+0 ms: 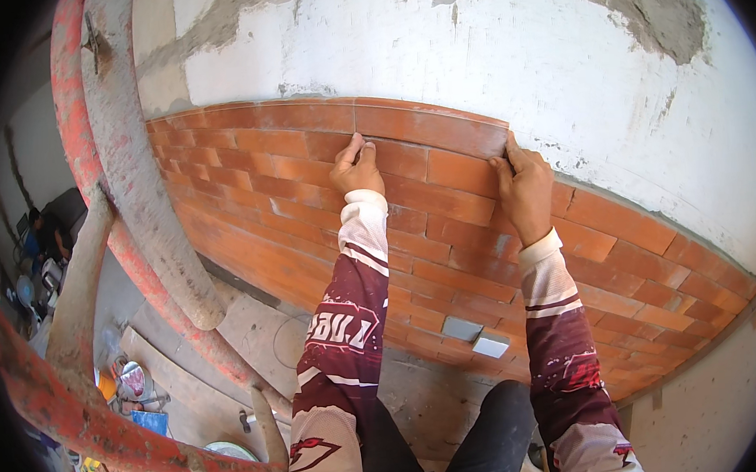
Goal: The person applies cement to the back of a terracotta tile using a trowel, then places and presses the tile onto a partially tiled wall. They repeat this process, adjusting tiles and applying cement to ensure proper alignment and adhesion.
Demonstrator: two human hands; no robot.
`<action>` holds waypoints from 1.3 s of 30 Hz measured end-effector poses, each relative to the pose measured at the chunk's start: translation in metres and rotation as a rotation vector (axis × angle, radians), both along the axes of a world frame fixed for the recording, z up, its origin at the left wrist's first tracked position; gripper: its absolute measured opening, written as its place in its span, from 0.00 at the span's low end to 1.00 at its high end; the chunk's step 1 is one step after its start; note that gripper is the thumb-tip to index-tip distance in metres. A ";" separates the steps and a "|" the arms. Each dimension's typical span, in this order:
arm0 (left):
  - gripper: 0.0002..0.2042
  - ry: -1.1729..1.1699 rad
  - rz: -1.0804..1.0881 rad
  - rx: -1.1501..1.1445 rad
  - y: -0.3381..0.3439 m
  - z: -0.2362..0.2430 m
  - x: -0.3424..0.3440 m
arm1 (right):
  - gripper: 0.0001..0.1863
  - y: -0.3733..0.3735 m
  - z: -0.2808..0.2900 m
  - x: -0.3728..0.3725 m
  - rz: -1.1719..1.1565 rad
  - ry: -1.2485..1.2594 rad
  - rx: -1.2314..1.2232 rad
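Both hands press on a long orange tile (427,127) in the top row of the brick-patterned wall cladding (305,197). The left hand (356,169) pinches its left end with fingers closed; the right hand (524,192) grips its right end, fingers curled. White plaster (487,44) lies above. Red scaffold tubes (119,166) stand to the left.

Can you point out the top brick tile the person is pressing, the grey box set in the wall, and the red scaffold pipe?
top brick tile (427,127), head view, middle of its face
grey box (462,327), head view, its flat front
red scaffold pipe (83,160), head view, upright stretch
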State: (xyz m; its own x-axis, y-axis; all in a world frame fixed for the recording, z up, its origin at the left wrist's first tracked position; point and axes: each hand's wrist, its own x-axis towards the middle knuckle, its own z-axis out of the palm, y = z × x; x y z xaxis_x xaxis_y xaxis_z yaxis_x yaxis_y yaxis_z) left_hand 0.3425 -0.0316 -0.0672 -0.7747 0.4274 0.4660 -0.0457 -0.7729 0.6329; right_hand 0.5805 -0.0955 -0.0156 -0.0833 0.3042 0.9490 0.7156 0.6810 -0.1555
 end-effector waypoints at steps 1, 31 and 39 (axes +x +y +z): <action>0.13 -0.005 -0.006 0.001 0.000 0.000 0.000 | 0.21 0.000 0.000 0.000 -0.003 -0.002 0.007; 0.12 -0.014 -0.015 0.035 0.001 -0.004 -0.001 | 0.20 0.001 -0.002 0.000 -0.012 -0.011 0.039; 0.13 0.000 -0.040 -0.010 -0.003 -0.004 -0.001 | 0.21 0.000 -0.001 0.000 -0.002 -0.006 0.080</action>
State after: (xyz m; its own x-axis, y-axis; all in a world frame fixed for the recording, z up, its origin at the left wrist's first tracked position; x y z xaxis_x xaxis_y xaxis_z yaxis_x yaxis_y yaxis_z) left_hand 0.3410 -0.0346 -0.0713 -0.7568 0.4629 0.4614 -0.0769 -0.7642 0.6404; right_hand 0.5806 -0.0957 -0.0161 -0.0883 0.2278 0.9697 0.7181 0.6893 -0.0966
